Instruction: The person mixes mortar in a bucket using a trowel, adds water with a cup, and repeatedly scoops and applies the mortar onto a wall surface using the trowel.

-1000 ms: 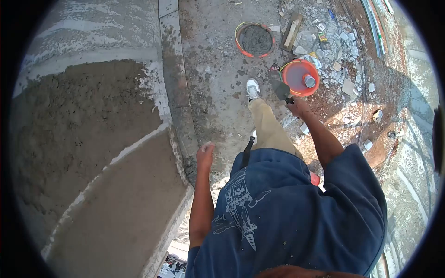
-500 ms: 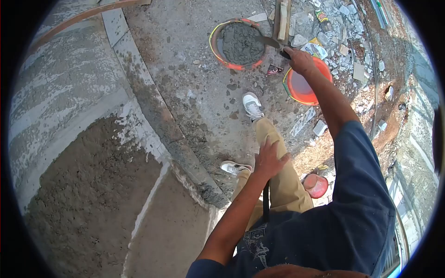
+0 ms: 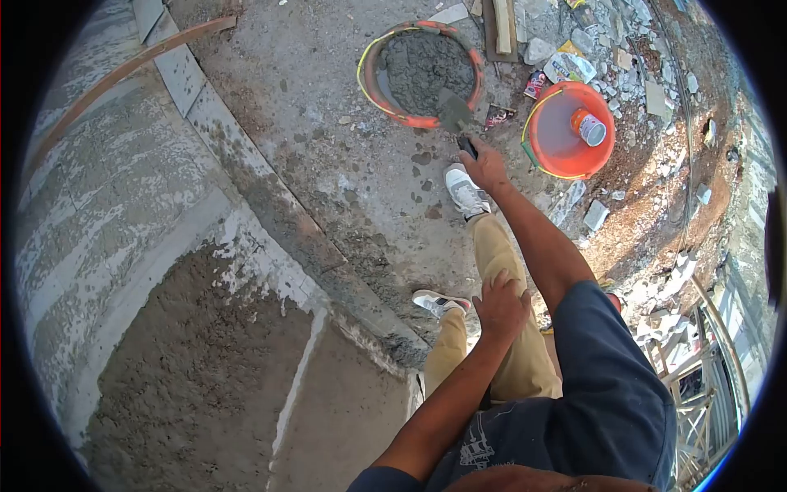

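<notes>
The right hand (image 3: 489, 170) has its fingers closed round the handle of a trowel (image 3: 453, 112), whose blade points away from them over the near rim of the mortar bucket (image 3: 423, 122); held by the handle, it likely leaves the fingers clear of the wet grey mix (image 3: 426, 70). Whether blade and rim touch, I cannot tell. The left hand (image 3: 502, 307), nearer the body than those fingers, lies on the trouser leg (image 3: 496, 246) with its fingers partly spread and no tool in view, probably to brace a lean. Beyond and to the right of the trowel fingers is the water bucket (image 3: 609, 141), near enough, I judge, to serve the same hand; the can (image 3: 589, 129) tilts in its cloudy water, perhaps as a scoop. Counted, there is one trowel, two buckets, one can and two shoes, one (image 3: 467, 195) just beside the right fingers, and at least three wrappers, the dark one (image 3: 498, 116) ahead of them; the rubble (image 3: 597, 215) to their right is too scattered to number
</notes>
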{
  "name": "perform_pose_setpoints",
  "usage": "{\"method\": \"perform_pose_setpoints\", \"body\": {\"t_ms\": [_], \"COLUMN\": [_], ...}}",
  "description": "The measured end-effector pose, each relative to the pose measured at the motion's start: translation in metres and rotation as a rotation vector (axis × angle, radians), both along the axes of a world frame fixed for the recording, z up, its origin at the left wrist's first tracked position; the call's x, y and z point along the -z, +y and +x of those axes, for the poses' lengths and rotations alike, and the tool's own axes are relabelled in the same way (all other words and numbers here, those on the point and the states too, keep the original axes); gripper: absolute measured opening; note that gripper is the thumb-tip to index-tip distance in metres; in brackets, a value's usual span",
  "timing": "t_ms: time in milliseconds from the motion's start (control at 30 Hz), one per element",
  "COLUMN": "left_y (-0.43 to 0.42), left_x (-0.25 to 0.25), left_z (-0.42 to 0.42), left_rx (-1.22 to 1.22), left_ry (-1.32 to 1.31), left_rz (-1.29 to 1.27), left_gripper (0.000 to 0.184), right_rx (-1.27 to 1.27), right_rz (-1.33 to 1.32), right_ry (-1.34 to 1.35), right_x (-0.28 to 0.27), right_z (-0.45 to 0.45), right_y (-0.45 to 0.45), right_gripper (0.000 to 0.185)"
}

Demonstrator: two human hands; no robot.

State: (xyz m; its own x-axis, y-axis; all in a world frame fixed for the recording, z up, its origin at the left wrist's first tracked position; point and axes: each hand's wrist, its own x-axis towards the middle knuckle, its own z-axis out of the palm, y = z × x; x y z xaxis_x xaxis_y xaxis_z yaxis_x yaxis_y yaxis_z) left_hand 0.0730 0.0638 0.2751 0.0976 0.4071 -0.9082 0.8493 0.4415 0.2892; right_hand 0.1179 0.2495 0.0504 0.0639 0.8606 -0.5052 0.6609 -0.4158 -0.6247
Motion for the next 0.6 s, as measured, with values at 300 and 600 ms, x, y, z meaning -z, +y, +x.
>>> {"method": "perform_pose_setpoints", "body": {"t_ms": [300,600], "left_y": [0.033,0.069], "left_x": [0.001,0.001], "left_z": [0.004,0.001], "left_rx": [0.063,0.043], "left_ry": [0.050,0.038], "left_rz": [-0.035,-0.080], "left_gripper": [0.046,0.049], "right_rx": [-0.222,0.065], "right_rz": [0.173,0.175], "right_ry": [-0.321,-0.171], "right_x": [-0.097,-0.024], "right_z": [0.021,0.028], "right_y": [0.105,0.075], "right_gripper": [0.044,0.053]}}
